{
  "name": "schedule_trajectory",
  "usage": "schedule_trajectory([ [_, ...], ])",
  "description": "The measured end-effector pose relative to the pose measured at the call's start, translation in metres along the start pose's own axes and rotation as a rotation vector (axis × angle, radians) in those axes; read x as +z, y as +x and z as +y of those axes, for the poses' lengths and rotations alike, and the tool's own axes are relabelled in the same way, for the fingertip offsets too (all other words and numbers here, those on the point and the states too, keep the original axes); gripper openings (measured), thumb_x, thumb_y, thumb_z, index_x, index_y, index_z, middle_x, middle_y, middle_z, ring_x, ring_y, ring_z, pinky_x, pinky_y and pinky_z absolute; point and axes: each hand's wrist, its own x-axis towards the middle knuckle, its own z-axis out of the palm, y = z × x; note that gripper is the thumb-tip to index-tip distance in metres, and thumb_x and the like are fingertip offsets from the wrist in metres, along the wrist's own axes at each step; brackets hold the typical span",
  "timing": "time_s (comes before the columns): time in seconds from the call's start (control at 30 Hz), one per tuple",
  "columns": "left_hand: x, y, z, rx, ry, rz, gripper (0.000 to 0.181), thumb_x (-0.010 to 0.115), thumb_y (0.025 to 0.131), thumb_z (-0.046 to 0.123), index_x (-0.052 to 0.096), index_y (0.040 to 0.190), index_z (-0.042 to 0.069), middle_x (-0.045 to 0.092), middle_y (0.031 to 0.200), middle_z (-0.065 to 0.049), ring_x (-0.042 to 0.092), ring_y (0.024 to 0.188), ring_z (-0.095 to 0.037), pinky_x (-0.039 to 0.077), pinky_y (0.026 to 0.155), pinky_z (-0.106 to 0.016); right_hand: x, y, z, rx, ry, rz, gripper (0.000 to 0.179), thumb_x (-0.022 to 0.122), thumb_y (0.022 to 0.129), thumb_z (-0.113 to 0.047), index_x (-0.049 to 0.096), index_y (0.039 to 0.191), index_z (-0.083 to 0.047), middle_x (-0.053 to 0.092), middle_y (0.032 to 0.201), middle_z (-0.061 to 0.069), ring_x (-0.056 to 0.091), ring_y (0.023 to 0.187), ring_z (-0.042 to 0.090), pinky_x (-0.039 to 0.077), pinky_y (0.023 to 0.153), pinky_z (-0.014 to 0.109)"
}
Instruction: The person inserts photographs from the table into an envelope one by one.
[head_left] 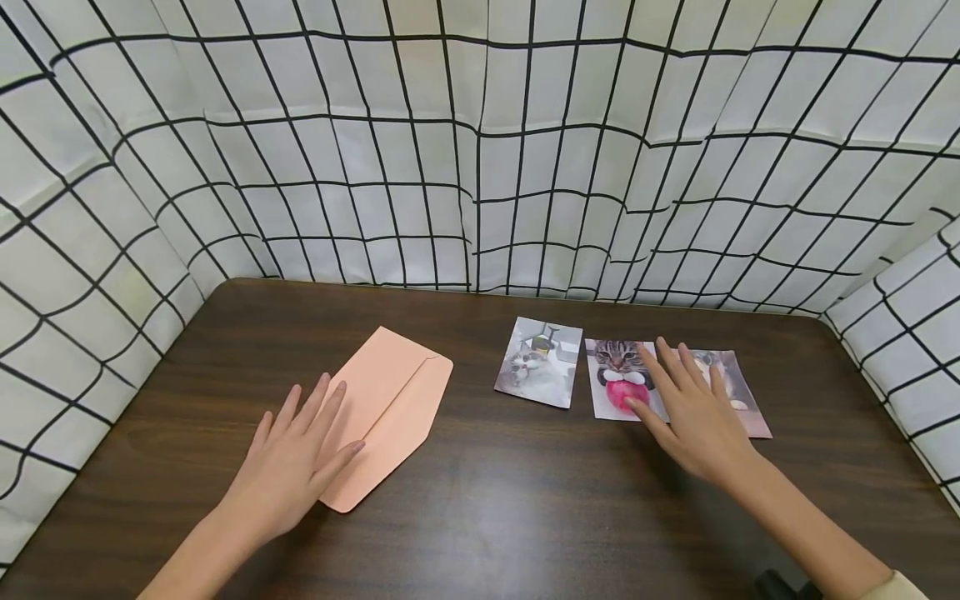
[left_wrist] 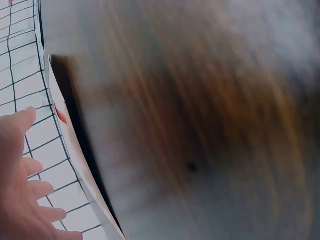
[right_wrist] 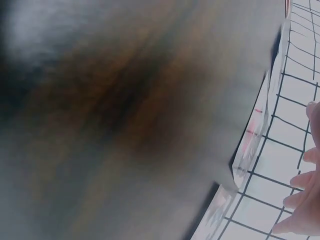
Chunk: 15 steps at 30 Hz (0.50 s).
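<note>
Nearest in the head view is my pale sleeve [head_left: 896, 587], back along the forearm from my right hand [head_left: 697, 417]; beside that forearm, at the bottom edge, is a small black thing [head_left: 776, 586] too cut off to name. My right fingers are straight and spread, gripping nothing. Their thumb and forefinger overlap the tabby card [head_left: 618, 383], which pictures a cat and a pink ball. The right card [head_left: 741, 390] is partly covered by this hand, and whether it meets the tabby card is hidden. Farther left of the hand, just beside the tabby card, lies the grey card [head_left: 536, 367]. My left hand [head_left: 288, 471] is spread too, with nothing held, and the peach envelope [head_left: 401, 392] lies under and to the right of its fingers, a seam slanting away near my thumb. Everything lies on the brown table [head_left: 480, 525], and beyond both hands hangs white cloth [head_left: 420, 150] with black grid lines

In the left wrist view, blurred tabletop comes closest. My left fingers fan out at the side, and cloth shows between them and the envelope, seen nearly edge-on

In the right wrist view, blurred tabletop is again closest. My right fingers are spread, with cloth showing between them and the thin edges of the cards
</note>
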Motion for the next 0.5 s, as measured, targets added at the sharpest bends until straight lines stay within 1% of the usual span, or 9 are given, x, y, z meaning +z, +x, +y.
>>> schedule_trajectory([
  [0.17, 0.0, 0.001, -0.006, -0.011, -0.073, -0.016, 0.08, 0.058, 0.105, 0.054, 0.034, 0.165, 0.005, 0.023, 0.172, -0.025, 0.023, 0.152, -0.06, 0.022, 0.113, -0.08, 0.0, 0.009, -0.003, -0.007, 0.016, -0.005, 0.079, 0.064, 0.102, -0.044, 0.032, 0.166, -0.012, 0.027, 0.17, 0.025, 0.023, 0.157, 0.05, 0.016, 0.119, 0.076],
  [0.27, 0.001, 0.003, -0.01, -0.012, -0.108, -0.022, 0.082, 0.061, 0.104, 0.052, 0.034, 0.165, 0.005, 0.024, 0.171, -0.027, 0.025, 0.149, -0.063, 0.023, 0.113, -0.079, 0.0, 0.014, -0.003, -0.034, 0.033, 0.006, 0.077, 0.065, 0.102, -0.042, 0.035, 0.165, -0.01, 0.031, 0.169, 0.025, 0.026, 0.156, 0.049, 0.019, 0.121, 0.073],
  [0.37, 0.002, 0.004, -0.013, -0.012, -0.14, -0.02, 0.082, 0.065, 0.103, 0.049, 0.034, 0.164, 0.005, 0.025, 0.169, -0.03, 0.029, 0.145, -0.065, 0.027, 0.111, -0.079, 0.0, 0.018, -0.003, -0.065, 0.046, 0.023, 0.075, 0.066, 0.102, -0.038, 0.036, 0.164, -0.007, 0.034, 0.167, 0.026, 0.03, 0.154, 0.049, 0.023, 0.121, 0.071],
  [0.5, 0.002, 0.005, -0.016, -0.015, -0.185, -0.01, 0.08, 0.071, 0.1, 0.046, 0.039, 0.162, 0.005, 0.027, 0.166, -0.035, 0.034, 0.14, -0.066, 0.033, 0.105, -0.081, 0.002, 0.026, -0.004, -0.078, 0.085, 0.025, 0.072, 0.068, 0.102, -0.032, 0.038, 0.162, -0.006, 0.037, 0.165, 0.026, 0.035, 0.151, 0.05, 0.028, 0.118, 0.07],
])
